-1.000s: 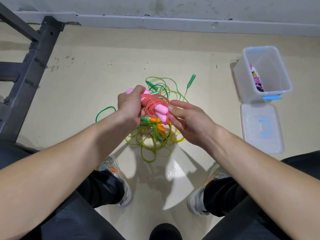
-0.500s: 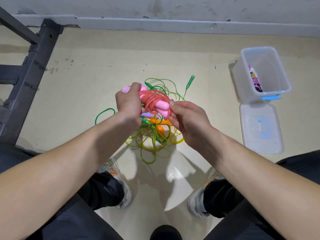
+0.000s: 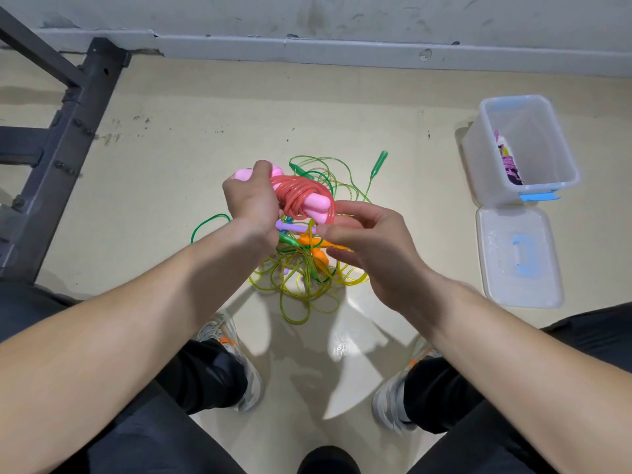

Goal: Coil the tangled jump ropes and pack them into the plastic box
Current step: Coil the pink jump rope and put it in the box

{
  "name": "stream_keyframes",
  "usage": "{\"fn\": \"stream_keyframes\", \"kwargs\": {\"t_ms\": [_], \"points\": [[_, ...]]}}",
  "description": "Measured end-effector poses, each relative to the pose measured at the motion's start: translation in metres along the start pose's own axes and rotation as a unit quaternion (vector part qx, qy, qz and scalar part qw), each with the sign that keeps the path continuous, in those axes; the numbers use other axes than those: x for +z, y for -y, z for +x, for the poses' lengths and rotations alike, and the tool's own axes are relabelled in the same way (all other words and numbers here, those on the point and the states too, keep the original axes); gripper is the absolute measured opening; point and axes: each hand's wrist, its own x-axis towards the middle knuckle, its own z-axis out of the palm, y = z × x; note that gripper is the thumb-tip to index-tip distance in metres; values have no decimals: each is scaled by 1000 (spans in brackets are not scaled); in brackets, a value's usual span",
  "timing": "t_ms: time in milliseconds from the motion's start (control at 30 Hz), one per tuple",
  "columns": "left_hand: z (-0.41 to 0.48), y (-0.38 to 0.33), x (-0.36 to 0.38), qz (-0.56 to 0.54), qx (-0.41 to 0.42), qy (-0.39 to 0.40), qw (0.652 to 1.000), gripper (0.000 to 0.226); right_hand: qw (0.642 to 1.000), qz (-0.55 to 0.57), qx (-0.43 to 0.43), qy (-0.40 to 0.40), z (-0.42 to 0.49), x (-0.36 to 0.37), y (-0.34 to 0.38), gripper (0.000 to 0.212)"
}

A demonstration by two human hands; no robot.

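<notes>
1. Floor (image 3: 171, 159) is pale and scuffed, with a grey wall behind and a dark metal frame (image 3: 68, 131) to my left.
2. Left hand (image 3: 251, 203) is clamped round one end of the pink rope (image 3: 297, 196). Its cord is wound in tight turns over the two handles, and the bundle is held up over the tangle (image 3: 307, 268).
3. Right hand (image 3: 372, 248) is just beside the bundle's other end, thumb and curled fingers apart. The thumb tip sits at the last loose loop; whether it touches, I cannot tell.
4. Tangle of green, yellow, orange and purple ropes lies on the floor between my feet.
5. Box (image 3: 485, 155) stands open well to my right with a purple rope (image 3: 509, 165) inside; its lid (image 3: 519, 254) lies flat just in front of it.
6. Step, as I judge it: finishing the pink coil. One rope is packed and most remain.
7. Next: tuck the last loop so the turns hold, then carry the bundle right and drop it in. Risk: the springy cord unwinds if my grip slackens.
</notes>
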Motion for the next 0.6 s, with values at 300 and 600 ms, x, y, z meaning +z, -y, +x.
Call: {"fn": "stream_keyframes", "kwargs": {"t_ms": [300,600], "points": [[-7,18,7,19,-19,-4,1000,47,951,-184,-144,-203,27,2,-35,11],[-14,27,0,42,-80,113,989,40,858,-370,-241,-263,60,-38,-30,13]]}}
